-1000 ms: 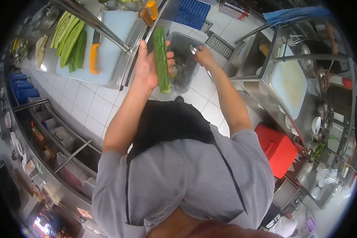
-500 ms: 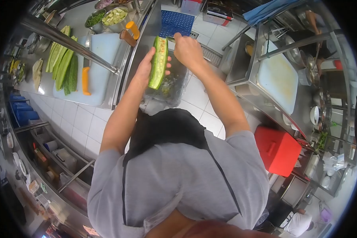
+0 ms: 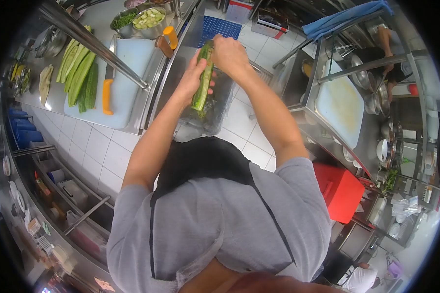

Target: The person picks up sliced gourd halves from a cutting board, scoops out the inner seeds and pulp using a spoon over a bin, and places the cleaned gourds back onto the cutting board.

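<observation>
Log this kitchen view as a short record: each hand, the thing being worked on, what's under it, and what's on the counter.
Left hand: wrapped around a cut green vegetable
Right hand: at the vegetable's far end; fingers mostly hidden, so what it holds cannot be told
Vegetable: long, held above a plastic tub
Cutting board: on the counter, bearing an orange-handled knife
Beside knife: several long green pieces
Farther back: metal bowl of pale green chunks

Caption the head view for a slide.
Above a tub, left hand holds a green vegetable, right hand at its far end.
</observation>
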Available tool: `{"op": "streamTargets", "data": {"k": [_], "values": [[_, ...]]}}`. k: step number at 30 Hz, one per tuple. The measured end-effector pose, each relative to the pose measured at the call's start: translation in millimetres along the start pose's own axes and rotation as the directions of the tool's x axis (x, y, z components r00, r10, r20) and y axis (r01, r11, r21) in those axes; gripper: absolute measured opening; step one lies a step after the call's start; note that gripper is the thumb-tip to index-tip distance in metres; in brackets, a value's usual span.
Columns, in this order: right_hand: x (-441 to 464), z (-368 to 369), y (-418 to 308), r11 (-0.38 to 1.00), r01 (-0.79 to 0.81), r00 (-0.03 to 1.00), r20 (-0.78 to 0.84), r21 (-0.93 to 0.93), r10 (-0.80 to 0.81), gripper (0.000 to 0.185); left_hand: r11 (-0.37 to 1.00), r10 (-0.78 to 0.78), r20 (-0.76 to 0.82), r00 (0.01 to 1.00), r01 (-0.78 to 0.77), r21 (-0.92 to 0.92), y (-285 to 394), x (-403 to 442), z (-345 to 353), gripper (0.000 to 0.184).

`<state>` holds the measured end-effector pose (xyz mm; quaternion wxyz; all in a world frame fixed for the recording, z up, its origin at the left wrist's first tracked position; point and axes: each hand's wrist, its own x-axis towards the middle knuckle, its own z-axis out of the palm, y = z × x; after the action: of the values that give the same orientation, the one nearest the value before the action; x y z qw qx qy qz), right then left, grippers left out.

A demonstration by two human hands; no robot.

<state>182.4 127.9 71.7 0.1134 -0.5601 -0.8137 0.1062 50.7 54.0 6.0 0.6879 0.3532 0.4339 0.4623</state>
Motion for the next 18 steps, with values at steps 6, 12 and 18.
{"op": "streamTargets", "data": {"k": [6,12,18], "values": [[-2,4,0,0.997,-0.058,0.998,0.003,0.042,0.058,0.031,0.999,0.047,-0.019,0.999,-0.048,-0.027,0,-1,3,0.060],[-10,11,3,0.996,-0.033,0.999,0.011,0.077,0.033,0.023,0.997,0.051,-0.024,0.998,-0.052,-0.061,-5,-6,11,0.054],[-20,24,6,0.989,-0.094,0.996,0.014,0.110,0.093,0.023,0.987,0.051,-0.002,0.999,-0.051,-0.153,-14,-11,10,0.051]]}}
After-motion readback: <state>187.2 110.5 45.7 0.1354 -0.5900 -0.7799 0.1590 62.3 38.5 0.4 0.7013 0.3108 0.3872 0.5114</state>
